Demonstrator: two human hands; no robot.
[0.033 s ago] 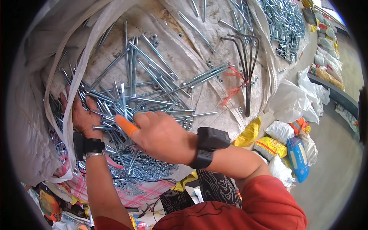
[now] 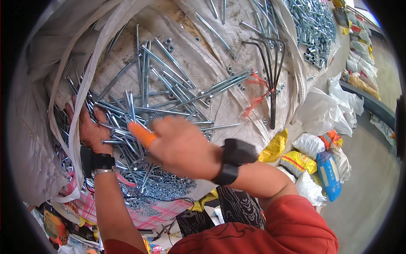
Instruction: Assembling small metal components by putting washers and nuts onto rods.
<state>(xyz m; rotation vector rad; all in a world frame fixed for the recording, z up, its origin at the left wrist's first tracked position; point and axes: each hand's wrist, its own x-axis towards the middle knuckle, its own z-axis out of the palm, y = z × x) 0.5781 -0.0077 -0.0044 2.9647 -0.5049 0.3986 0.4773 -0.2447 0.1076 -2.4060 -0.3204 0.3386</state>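
Observation:
Long silvery bolts [image 2: 169, 112] lie in a loose, crossing pile on a whitish woven sack [image 2: 228, 114]. At the pile's left side my left hand [image 2: 91, 131] rests among the bolts, thumb and fingers apart; a sack strap [image 2: 86, 80] hides part of the fingers. Some bolts lie against its palm and thumb. My right hand [image 2: 179, 144] is over the middle of the pile, back upward and smeared by motion. One of its fingers wears an orange cover [image 2: 141, 134] and points at the bolts. A steep bolt [image 2: 130, 106] stands beside that fingertip; whether the hand grips it is hidden.
A black hand rake [image 2: 272, 91] tied with red string lies right of the pile. Small nuts [image 2: 165, 180] are heaped nearer me on pink checked cloth [image 2: 169, 207]. More bolts [image 2: 311, 25] lie far right. Filled bags [image 2: 300, 163] sit on the floor at right.
My right hand has shifted slightly to the right and blurred. The steep bolt by its orange-covered finger has tilted a little left. My left hand stays put.

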